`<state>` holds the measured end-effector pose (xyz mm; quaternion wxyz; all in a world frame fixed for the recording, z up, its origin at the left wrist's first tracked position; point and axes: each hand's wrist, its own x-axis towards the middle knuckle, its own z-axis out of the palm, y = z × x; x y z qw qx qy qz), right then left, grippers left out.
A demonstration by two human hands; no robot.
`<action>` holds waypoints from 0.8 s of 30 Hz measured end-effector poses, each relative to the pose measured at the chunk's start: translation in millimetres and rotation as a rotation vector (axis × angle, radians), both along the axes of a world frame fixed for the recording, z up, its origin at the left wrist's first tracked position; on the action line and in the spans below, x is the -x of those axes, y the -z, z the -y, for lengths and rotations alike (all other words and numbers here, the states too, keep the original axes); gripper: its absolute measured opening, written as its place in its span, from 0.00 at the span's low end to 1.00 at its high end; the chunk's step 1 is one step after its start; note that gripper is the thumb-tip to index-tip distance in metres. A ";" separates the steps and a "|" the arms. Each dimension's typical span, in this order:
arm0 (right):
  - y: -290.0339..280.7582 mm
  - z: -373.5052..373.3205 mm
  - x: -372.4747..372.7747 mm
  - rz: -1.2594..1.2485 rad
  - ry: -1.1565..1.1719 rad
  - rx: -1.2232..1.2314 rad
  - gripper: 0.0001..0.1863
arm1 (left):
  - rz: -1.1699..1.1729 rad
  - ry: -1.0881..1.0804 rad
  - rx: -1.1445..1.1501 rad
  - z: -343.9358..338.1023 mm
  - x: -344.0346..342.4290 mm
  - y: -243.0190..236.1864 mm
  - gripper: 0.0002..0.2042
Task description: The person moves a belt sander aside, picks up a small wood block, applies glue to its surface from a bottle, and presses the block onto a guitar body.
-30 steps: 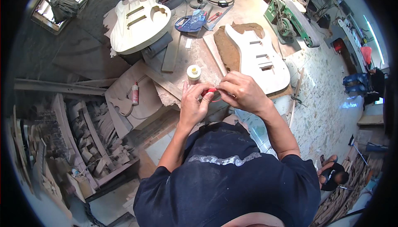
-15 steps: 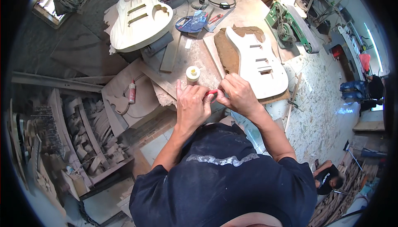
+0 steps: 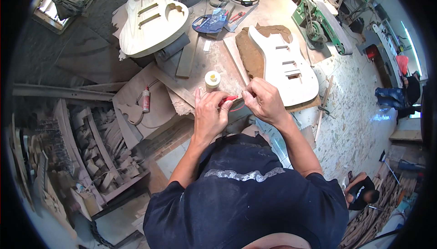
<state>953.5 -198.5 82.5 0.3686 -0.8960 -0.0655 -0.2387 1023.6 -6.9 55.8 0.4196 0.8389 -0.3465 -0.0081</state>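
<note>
My left hand is closed on a small red handle-like piece; its exact kind I cannot make out. A thin red curved strand shows just below it. Close to its right, my right hand is pinched, and whatever sits between its fingertips is hidden. Beyond the left hand stands a white bottle with a yellow tip on the workbench. To the right lies a white electric guitar body on a brown pad. Another guitar body, of pale bare wood, rests at the far left.
A green belt sander stands at the back right. Blue packaging and red-handled pliers lie on the bench. A red bottle stands on a lower board at left, above wood offcuts. A person is at lower right.
My right hand has come away from the red piece, leaving a small gap between the hands. The red piece stays in my left hand, its tip now tilted upward.
</note>
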 end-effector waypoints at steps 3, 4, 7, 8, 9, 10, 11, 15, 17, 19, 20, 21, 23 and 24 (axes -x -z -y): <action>-2.0 -2.9 -0.7 0.021 -0.004 -0.052 0.05 | -0.106 0.013 0.010 -0.1 -1.0 1.1 0.07; -2.5 -3.9 -1.1 0.045 0.008 -0.103 0.05 | -0.170 0.021 0.081 1.1 -2.5 5.8 0.06; 1.5 0.3 -1.5 0.044 -0.008 -0.145 0.07 | -0.259 0.051 0.180 1.0 -5.9 12.9 0.05; -0.1 -1.8 -0.8 0.046 -0.009 -0.148 0.07 | -0.290 0.072 0.211 0.4 -6.7 15.3 0.05; -3.1 -4.7 1.3 -0.073 0.000 -0.246 0.08 | -0.289 0.072 0.208 0.4 -7.2 18.2 0.05; -4.7 -6.7 2.0 -0.191 0.008 -0.343 0.10 | -0.292 0.090 0.274 0.9 -7.3 21.4 0.05; -4.0 -5.5 2.2 -0.189 0.008 -0.345 0.10 | -0.295 0.110 0.340 1.7 -7.5 24.2 0.05; 0.5 -2.8 -0.3 -0.059 -0.075 -0.145 0.11 | -0.282 0.153 0.415 5.1 -10.5 33.6 0.06; -1.0 -6.3 -1.5 0.021 -0.103 -0.123 0.12 | -0.285 0.202 0.412 5.2 -12.0 37.7 0.07; -6.9 -12.0 0.7 -0.070 -0.131 -0.184 0.12 | -0.315 0.190 0.449 7.3 -11.2 37.5 0.07; -7.1 -14.4 0.4 -0.068 -0.131 -0.184 0.12 | -0.343 0.177 0.488 8.0 -11.2 36.2 0.06; -7.0 -16.7 -0.2 -0.066 -0.135 -0.166 0.11 | -0.342 0.177 0.488 7.2 -11.8 38.2 0.06; -4.3 -17.2 -1.9 -0.062 -0.142 -0.146 0.10 | -0.374 0.198 0.414 4.7 -12.9 44.5 0.07; 0.9 -15.2 -2.8 -0.086 -0.143 -0.149 0.10 | -0.373 0.214 0.366 3.6 -13.8 45.5 0.09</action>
